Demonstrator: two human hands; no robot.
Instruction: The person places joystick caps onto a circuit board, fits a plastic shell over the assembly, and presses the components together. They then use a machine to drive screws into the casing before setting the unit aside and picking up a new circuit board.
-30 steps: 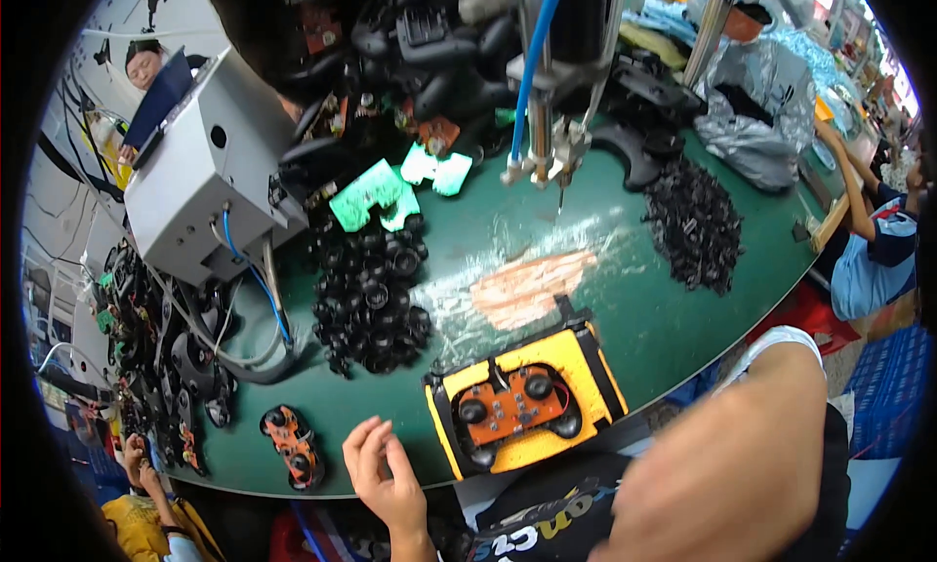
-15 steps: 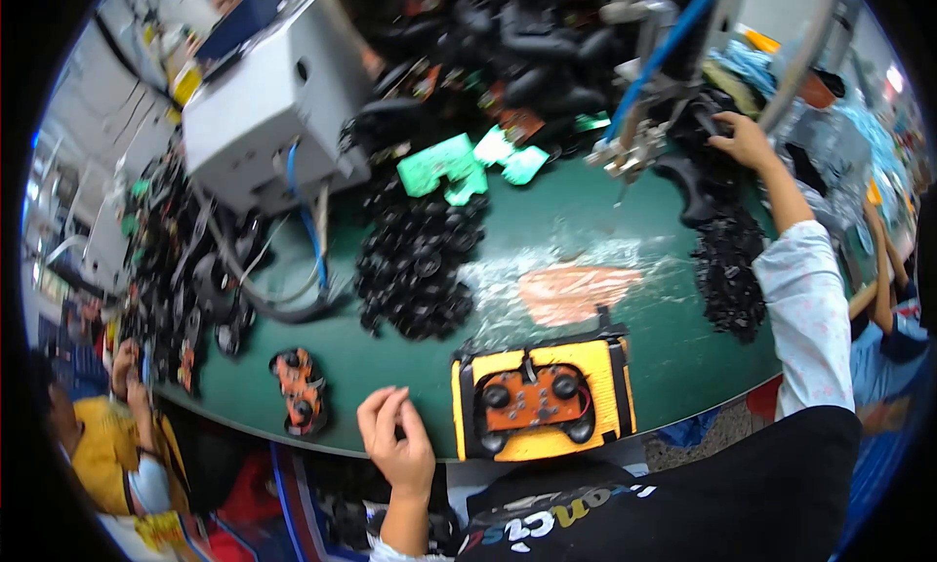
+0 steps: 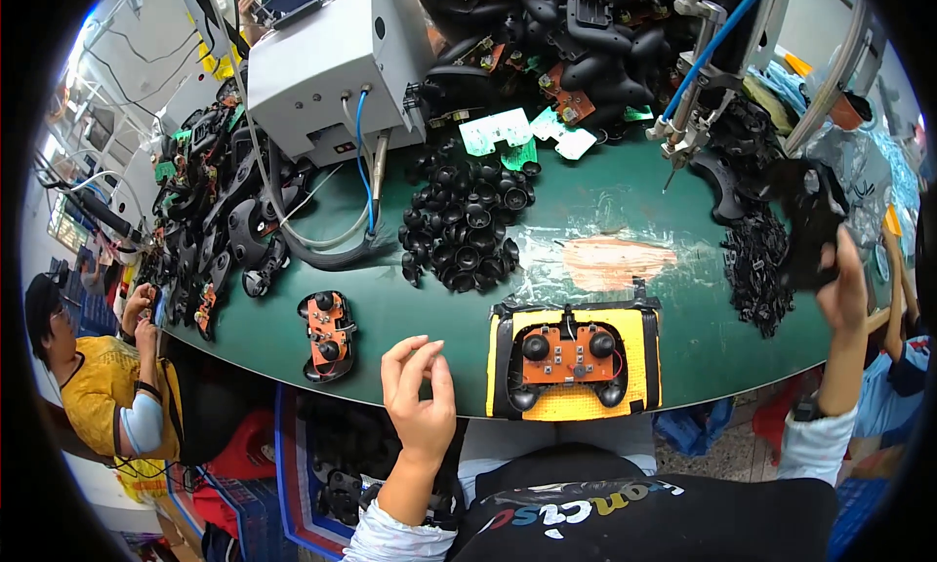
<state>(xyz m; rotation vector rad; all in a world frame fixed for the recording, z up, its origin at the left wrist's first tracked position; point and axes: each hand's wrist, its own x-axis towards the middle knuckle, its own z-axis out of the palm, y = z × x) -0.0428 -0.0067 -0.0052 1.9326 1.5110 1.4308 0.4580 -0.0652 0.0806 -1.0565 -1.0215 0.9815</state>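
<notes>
Left hand (image 3: pixel 418 396): fingers loosely curled, holding nothing, at the green surface (image 3: pixel 390 308) edge.
Right hand (image 3: pixel 845 289): raised, gripping a black controller shell (image 3: pixel 806 220).
Yellow jig (image 3: pixel 573 362): holds an orange circuit board (image 3: pixel 571 352).

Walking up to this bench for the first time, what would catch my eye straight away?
Most likely the bright yellow holder at the near edge of the green table, cradling a black game controller shell with an orange circuit board and two thumbsticks. Behind it lies a heap of black thumbstick caps, and at the right the right hand lifts a black controller shell while the left hand hovers empty at the table edge.
</notes>
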